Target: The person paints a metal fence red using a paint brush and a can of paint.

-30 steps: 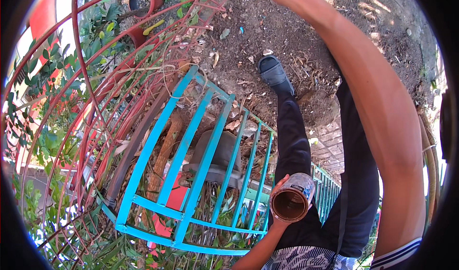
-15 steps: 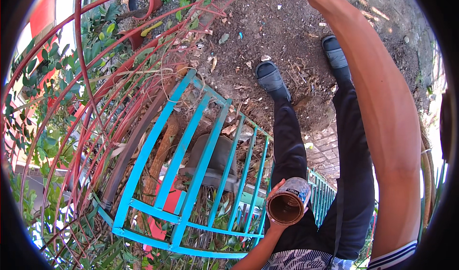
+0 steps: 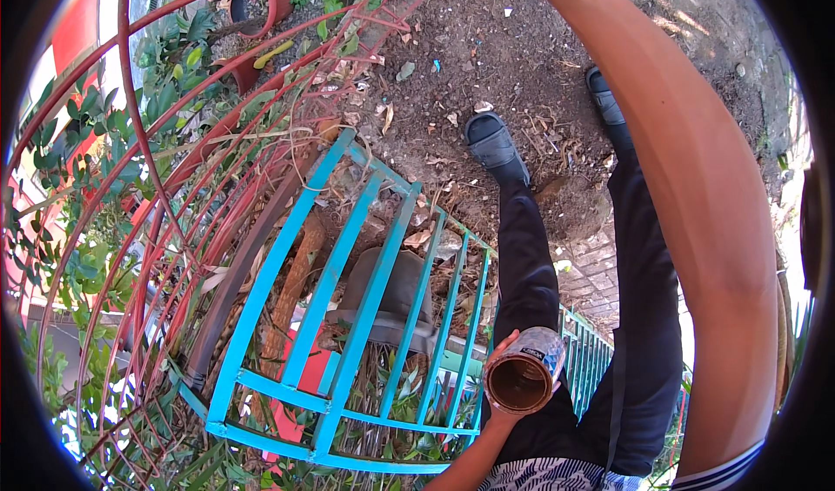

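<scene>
My left hand (image 3: 497, 357) is closed around a clear plastic container (image 3: 524, 371) whose open mouth faces the camera and looks brown inside. It is held at hip height beside my dark trousers (image 3: 532, 265). My right arm (image 3: 696, 204) stretches upward across the right of the view. Its hand is past the top edge and hidden. Both black shoes (image 3: 494, 143) stand on bare soil.
A turquoise metal grille (image 3: 348, 300) leans at the lower left, just left of the container. Curved red metal hoops (image 3: 174, 187) and green plants (image 3: 87, 256) fill the left side. Red pots (image 3: 261, 0) sit at the top. Brick paving (image 3: 600, 273) lies by my legs.
The second shoe has come into view and stepped up beside the first. My right hand has slid out past the top edge. The container stays in my left hand.
</scene>
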### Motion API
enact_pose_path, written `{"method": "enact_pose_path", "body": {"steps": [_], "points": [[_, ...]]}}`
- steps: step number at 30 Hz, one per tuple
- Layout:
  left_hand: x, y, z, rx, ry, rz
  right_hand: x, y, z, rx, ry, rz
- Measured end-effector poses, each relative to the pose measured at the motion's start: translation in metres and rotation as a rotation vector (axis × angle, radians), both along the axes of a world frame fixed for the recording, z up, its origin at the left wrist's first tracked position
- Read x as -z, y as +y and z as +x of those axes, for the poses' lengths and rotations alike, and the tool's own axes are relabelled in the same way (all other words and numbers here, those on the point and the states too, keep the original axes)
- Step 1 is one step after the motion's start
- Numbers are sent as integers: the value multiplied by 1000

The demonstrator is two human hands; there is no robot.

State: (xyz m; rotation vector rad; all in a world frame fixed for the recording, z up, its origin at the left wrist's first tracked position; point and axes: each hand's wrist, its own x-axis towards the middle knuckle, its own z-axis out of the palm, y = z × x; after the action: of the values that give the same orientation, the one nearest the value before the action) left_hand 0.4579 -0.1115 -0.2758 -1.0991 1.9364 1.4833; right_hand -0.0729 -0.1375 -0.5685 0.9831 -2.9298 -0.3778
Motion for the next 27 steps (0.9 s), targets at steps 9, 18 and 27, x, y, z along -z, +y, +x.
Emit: {"method": "enact_pose_path", "body": {"steps": [9,18,27], "points": [[-4,-11,-4,9,-9,-10,-2,-7,45,-34,-188,-83],[-1,-8,-12,14,71,-12,13,0,29,419,-753,-530],[-3,-10,-10,-18,65,-20,-54,17,7,1101,-877,-948]]}}
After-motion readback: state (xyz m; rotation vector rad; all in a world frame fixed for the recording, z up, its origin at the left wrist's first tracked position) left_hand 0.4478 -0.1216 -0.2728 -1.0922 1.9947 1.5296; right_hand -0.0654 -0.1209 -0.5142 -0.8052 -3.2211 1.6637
